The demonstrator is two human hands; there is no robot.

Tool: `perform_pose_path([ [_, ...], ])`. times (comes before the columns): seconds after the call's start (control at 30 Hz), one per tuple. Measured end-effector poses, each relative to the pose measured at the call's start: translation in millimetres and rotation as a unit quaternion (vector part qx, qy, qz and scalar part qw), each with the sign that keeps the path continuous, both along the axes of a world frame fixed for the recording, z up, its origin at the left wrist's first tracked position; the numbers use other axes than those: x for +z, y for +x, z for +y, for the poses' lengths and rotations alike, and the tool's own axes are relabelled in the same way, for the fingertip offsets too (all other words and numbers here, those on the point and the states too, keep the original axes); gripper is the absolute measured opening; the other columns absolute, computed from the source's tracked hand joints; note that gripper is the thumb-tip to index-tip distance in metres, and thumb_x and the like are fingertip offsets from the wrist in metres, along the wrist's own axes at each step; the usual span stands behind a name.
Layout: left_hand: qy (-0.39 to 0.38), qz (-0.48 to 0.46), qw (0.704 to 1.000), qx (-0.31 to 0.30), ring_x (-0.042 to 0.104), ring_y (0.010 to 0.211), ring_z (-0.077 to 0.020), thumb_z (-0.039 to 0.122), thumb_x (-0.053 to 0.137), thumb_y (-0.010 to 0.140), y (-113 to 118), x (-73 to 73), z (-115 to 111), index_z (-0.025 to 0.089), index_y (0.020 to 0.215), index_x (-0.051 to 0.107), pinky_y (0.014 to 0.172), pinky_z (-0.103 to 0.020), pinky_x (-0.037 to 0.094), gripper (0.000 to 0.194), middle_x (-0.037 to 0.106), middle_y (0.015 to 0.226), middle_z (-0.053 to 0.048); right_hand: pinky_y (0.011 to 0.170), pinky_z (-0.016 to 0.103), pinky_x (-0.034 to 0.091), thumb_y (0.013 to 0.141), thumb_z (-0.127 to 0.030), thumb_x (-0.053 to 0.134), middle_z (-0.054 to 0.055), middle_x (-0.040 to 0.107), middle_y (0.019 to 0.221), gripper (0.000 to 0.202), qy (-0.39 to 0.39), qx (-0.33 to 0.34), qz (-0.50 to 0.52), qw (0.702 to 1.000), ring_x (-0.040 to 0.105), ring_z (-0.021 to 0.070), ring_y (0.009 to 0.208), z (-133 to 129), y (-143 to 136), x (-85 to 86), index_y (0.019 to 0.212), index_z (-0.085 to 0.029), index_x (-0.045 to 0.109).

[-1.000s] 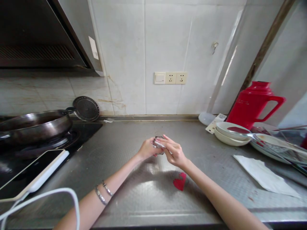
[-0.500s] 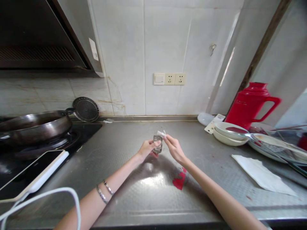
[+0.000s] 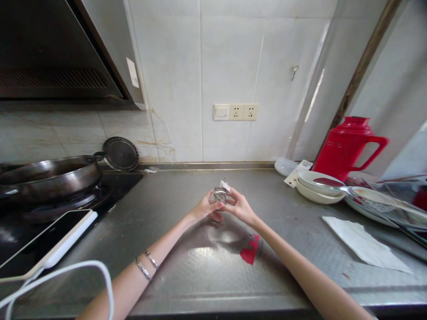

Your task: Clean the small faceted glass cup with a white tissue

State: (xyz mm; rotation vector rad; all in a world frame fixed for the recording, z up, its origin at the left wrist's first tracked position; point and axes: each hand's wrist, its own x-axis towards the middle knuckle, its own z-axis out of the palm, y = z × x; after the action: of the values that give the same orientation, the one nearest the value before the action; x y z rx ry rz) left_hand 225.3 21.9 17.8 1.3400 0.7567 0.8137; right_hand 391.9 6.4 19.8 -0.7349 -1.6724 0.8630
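Observation:
A small, clear, box-shaped glass container is held above the steel counter, between both hands. My left hand grips it from the left, thumb across its near side. From the right, my right hand has its fingers closed at the glass, its thumb near the left thumb. A crumpled piece of white tissue sticks up from my right fingertips, beside the rim of the glass. Fingers hide part of the container, and its contents cannot be made out.
A torn red scrap lies on the counter. To the right are a folded white napkin, stacked bowls and a red thermos. At left, a pan sits on the stove, with a phone and white cable nearer.
My right hand has moved left and closed in on the glass container. The container has been turned in my hands, and the tissue now points up differently.

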Motion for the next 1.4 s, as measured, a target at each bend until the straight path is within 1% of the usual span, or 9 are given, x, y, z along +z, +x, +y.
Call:
perform_pose_path([
  [0.13,0.123,0.001,0.992,0.036,0.067,0.089,-0.0226,0.033,0.088,0.048,1,-8.5,5,0.025,0.147,0.003,0.079,-0.038,0.053,0.131,0.059,0.121,-0.018,0.087,0.039,0.053,0.069,-0.030,0.074,0.008,0.069,0.104,0.045,-0.036,-0.027,0.002,0.999,0.066,0.0220,0.094,-1,-1,7.7,0.110,-0.017,0.061],
  [0.27,0.247,0.055,0.964,0.078,0.056,0.115,-0.0271,0.025,0.087,0.050,5,-14.5,0,0.020,0.145,0.012,0.100,-0.043,0.041,0.121,0.055,0.127,-0.018,0.089,0.040,0.052,0.068,-0.029,0.074,0.008,0.070,0.103,0.043,-0.033,-0.035,-0.027,0.998,0.066,0.0216,0.093,-5,-6,9.5,0.108,-0.015,0.063],
  [0.47,0.288,0.085,0.944,0.135,0.061,0.103,-0.0230,0.031,0.081,0.060,8,-11.8,-7,0.019,0.128,0.035,0.093,-0.039,0.045,0.083,0.062,0.116,-0.012,0.090,0.039,0.052,0.080,-0.038,0.063,0.009,0.064,0.119,0.049,-0.006,-0.029,-0.045,0.999,0.064,0.0222,0.104,-5,-4,2.9,0.126,-0.021,0.054],
  [0.67,0.296,0.100,0.934,0.175,0.060,0.104,-0.0224,0.030,0.084,0.054,11,-9.7,-11,0.021,0.122,0.039,0.092,-0.034,0.044,0.082,0.062,0.116,-0.009,0.086,0.038,0.052,0.092,-0.042,0.046,0.006,0.071,0.104,0.033,0.119,-0.142,-0.107,0.977,0.066,0.0229,0.095,0,4,0.2,0.108,-0.022,0.067],
  [0.83,0.308,0.119,0.927,0.180,0.060,0.103,-0.0231,0.033,0.083,0.053,13,-12.0,-14,0.020,0.123,0.037,0.091,-0.035,0.044,0.085,0.062,0.114,-0.010,0.072,0.032,0.056,0.095,-0.038,0.041,0.004,0.073,0.085,0.035,0.157,-0.192,-0.125,0.961,0.069,0.0215,0.079,-1,3,-1.4,0.097,-0.020,0.070],
  [1.0,0.342,0.113,0.914,0.187,0.060,0.105,-0.0222,0.026,0.079,0.057,16,-11.4,-16,0.021,0.121,0.037,0.090,-0.035,0.045,0.076,0.059,0.119,-0.010,0.100,0.043,0.048,0.095,-0.023,0.040,0.008,0.064,0.121,0.033,0.301,-0.152,-0.170,0.926,0.059,0.0229,0.115,-9,0,-0.1,0.124,-0.023,0.057],
  [1.13,0.327,0.112,0.916,0.203,0.061,0.102,-0.0215,0.019,0.076,0.056,18,-7.8,-18,0.021,0.116,0.040,0.087,-0.033,0.047,0.069,0.061,0.116,-0.008,0.107,0.046,0.041,0.095,-0.019,0.040,0.008,0.061,0.126,0.035,0.359,-0.092,-0.210,0.905,0.052,0.0216,0.123,-11,0,2.5,0.127,-0.023,0.055],
  [1.23,0.317,0.121,0.918,0.203,0.061,0.103,-0.0225,0.022,0.077,0.056,18,-9.2,-19,0.021,0.119,0.039,0.088,-0.034,0.047,0.074,0.060,0.119,-0.009,0.103,0.044,0.045,0.095,-0.022,0.040,0.008,0.063,0.123,0.033,0.318,-0.117,-0.179,0.924,0.056,0.0222,0.118,-7,1,1.3,0.123,-0.022,0.057],
  [1.4,0.325,0.132,0.915,0.199,0.059,0.107,-0.0245,0.029,0.081,0.055,18,-15.1,-18,0.020,0.124,0.037,0.093,-0.037,0.045,0.083,0.059,0.120,-0.011,0.076,0.033,0.059,0.096,-0.031,0.041,0.006,0.074,0.093,0.030,0.183,-0.189,-0.127,0.956,0.071,0.0232,0.089,-5,-1,-1.8,0.103,-0.020,0.068],
])
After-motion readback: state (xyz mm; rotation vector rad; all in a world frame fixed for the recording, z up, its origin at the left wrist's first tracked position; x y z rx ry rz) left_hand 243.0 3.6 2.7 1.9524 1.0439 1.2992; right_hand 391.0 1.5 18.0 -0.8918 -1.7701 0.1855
